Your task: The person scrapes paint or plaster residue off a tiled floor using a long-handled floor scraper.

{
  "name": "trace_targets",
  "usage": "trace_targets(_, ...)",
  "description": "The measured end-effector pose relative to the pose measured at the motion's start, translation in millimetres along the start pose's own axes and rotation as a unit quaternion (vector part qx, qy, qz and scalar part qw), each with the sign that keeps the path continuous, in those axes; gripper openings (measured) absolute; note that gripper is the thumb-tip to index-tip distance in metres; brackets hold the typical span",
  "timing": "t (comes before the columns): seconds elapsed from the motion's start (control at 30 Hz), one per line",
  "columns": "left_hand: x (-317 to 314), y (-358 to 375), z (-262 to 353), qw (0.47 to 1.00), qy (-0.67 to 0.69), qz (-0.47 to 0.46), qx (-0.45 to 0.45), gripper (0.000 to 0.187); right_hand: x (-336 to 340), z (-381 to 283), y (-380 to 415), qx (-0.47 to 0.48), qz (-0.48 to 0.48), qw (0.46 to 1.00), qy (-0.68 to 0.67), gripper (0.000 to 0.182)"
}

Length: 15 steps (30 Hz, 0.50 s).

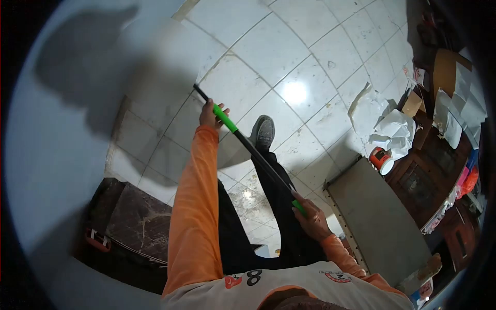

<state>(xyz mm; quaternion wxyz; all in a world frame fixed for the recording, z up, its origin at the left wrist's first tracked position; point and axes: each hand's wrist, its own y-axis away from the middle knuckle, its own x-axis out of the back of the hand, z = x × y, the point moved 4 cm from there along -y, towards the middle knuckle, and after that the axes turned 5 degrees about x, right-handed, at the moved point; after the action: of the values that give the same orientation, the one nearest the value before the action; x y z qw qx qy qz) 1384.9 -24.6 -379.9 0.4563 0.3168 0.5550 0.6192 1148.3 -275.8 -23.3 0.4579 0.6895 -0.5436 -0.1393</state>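
Observation:
A long thin pole (262,161) with black and bright green sections runs slantwise in front of me, from upper left to lower right. My left hand (208,115) is around its upper green section, fingertips showing on the far side. Past that hand sticks out a short black end of the pole. Lower down, near my right thigh, my right hand (313,219) is closed around a second green section. Orange sleeves cover both arms.
White floor tiles (268,62) lie ahead, with my shoe (263,133) on them. Crumpled white paper (395,133), an orange and white tub (381,160) and a grey panel (380,212) are at right. A dark brown piece of furniture (139,219) stands at left beside the pale wall (46,155).

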Motion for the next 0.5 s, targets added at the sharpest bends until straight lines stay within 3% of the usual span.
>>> trace_targets(0.17,-174.8,-11.7,-23.3,0.996,-0.047,-0.076,0.0,0.054,115.0,18.3,-0.1,0.069,0.125,0.987,0.068,0.054)
trace_targets(0.3,-289.0,-1.2,-14.9,0.992,-0.034,-0.116,0.023,0.057,189.1,12.7,-9.4,0.033,0.132,0.986,0.094,0.055)
trace_targets(0.37,-332.4,1.4,-3.2,0.992,-0.05,-0.116,0.007,0.057,222.2,5.0,-17.8,-0.07,0.102,0.986,0.109,0.051)
trace_targets(0.5,-406.9,-36.0,22.7,0.99,-0.081,-0.113,0.002,0.058,274.2,-10.6,-53.5,-0.019,0.145,0.984,0.103,0.048)
